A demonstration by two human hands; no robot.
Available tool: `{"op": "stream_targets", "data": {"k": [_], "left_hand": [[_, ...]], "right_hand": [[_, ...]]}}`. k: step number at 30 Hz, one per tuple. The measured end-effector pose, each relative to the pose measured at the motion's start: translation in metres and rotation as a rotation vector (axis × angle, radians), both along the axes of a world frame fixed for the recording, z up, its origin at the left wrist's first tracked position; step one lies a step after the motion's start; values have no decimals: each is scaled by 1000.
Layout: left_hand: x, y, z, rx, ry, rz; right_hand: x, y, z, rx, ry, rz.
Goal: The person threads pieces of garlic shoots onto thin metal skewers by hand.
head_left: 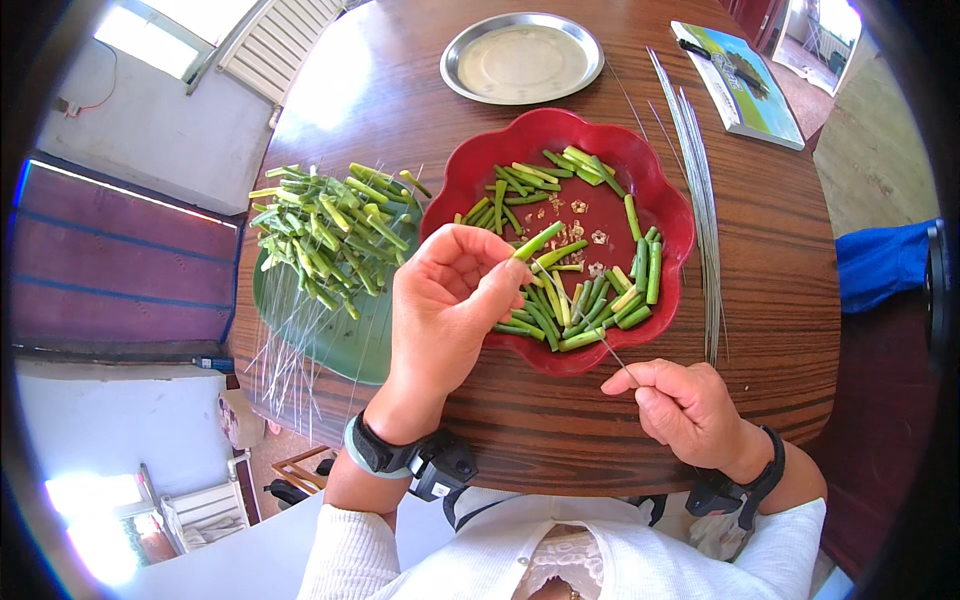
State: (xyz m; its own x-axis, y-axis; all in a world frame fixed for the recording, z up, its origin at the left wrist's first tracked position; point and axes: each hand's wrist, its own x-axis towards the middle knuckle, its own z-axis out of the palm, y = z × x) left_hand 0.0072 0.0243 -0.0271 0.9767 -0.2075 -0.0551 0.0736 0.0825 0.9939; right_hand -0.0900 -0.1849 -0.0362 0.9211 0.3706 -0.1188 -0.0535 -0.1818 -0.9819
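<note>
Between thumb and forefinger my left hand (457, 300) pinches a short cut green stem (540, 240) above a red scalloped dish (457, 161). My right hand (686, 409) grips one end of a thin metal skewer (592, 326); its far end reaches up to the stem, and whether it has pierced it I cannot tell. More cut green stem pieces (592, 300) lie around the dish's floor, which bears a flower pattern. To the left, a heap of skewered stems (330, 225) rests on a green tray (337, 345), with the skewers' bare ends hanging past its edge.
A bundle of loose metal skewers (701, 202) lies right of the dish on the wooden table (780, 300). Behind the dish sits a round metal plate (525, 60). A book (750, 90) with a black-handled knife (720, 64) on it is at the far right edge.
</note>
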Motion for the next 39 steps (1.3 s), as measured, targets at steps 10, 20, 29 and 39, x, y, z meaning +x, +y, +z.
{"op": "stream_targets", "data": {"k": [10, 20, 29, 39], "left_hand": [[-1, -1, 0, -12, -19, -2], [-10, -4, 1, 74, -143, 65], [-33, -22, 4, 379, -263, -272], [20, -11, 1, 1000, -695, -187]], "right_hand": [[2, 2, -6, 29, -105, 7], [-2, 2, -3, 50, 7, -33], [-1, 1, -4, 72, -27, -29], [-1, 0, -7, 243, 144, -107]]}}
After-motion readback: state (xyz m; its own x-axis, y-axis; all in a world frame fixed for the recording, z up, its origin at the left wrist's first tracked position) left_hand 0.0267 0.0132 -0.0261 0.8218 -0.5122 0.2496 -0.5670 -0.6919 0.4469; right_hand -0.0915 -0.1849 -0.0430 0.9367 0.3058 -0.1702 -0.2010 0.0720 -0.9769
